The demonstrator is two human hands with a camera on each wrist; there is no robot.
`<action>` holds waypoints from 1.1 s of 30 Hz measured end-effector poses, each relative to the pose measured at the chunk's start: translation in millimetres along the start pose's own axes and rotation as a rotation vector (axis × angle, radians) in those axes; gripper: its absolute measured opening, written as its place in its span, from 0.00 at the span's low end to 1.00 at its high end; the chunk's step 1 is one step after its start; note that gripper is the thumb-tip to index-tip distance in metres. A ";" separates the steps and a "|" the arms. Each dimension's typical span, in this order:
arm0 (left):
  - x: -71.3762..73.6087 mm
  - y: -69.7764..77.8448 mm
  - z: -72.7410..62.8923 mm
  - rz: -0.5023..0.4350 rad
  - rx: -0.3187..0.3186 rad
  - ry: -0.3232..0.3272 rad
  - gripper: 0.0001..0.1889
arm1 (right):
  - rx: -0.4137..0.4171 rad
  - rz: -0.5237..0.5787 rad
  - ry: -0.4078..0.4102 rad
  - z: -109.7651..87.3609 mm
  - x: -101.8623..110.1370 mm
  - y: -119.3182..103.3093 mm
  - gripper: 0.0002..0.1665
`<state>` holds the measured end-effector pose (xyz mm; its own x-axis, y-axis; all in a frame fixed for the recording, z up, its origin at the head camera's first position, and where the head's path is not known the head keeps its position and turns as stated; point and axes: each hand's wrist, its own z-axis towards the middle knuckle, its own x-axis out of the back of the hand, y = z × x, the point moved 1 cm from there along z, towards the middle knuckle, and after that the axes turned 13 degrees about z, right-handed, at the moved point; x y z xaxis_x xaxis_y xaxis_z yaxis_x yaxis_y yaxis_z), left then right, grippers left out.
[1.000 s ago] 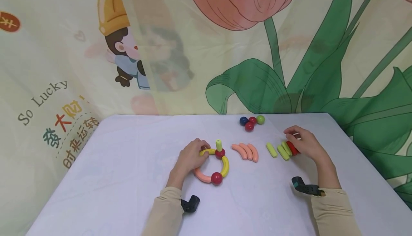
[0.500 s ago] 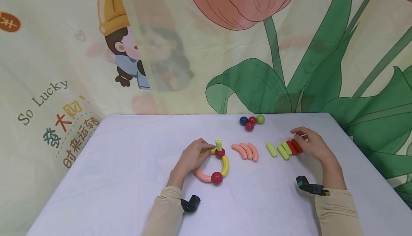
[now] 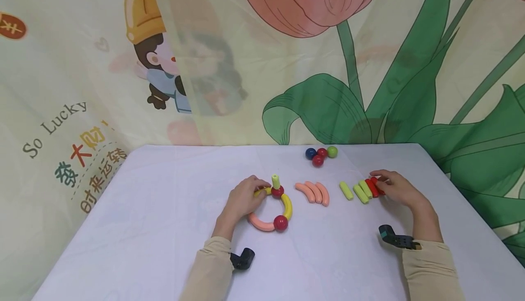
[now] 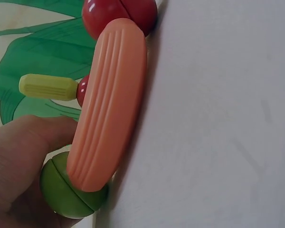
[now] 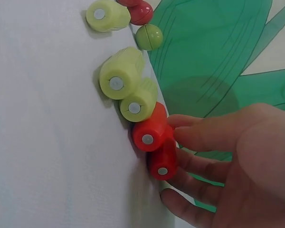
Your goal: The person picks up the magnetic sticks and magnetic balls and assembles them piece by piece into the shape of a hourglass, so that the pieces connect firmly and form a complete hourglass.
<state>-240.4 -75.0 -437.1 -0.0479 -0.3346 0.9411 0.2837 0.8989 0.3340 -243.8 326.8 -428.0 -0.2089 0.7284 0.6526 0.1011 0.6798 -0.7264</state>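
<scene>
— Where is the head view showing room?
— Tablecloth is lying bare at lower centre, between the sleeves.
— What is blocking centre right?
— Pink sticks, green sticks and red sticks, a slim gap dividing pink from green.

Both forearms forward at a slight inward slant, left hand and right hand well apart, fingers bent.

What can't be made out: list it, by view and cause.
Whether the left yellow piece touches the green ball: head, left hand covers it; left wrist, peach piece blocks it.
Part of the outer red stick: head, right hand covers it.
Upper end of the left sleeve: head, bottom edge cuts it off.
</scene>
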 end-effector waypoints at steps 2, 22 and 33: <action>0.7 -0.6 0.3 0.001 0.021 0.001 0.12 | 0.006 -0.016 0.002 0.4 0.1 0.9 0.25; 8.5 -1.4 -1.1 -0.022 0.087 -0.074 0.12 | -0.045 -0.002 0.000 2.5 -1.2 2.7 0.25; 7.0 -4.4 -0.9 -0.035 0.082 -0.054 0.12 | -0.046 0.047 0.068 1.6 -3.0 4.7 0.24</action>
<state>-241.1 -81.5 -432.0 -0.1083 -0.3527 0.9294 0.2014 0.9078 0.3679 -244.3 327.6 -433.8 -0.1363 0.7629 0.6320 0.1541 0.6465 -0.7472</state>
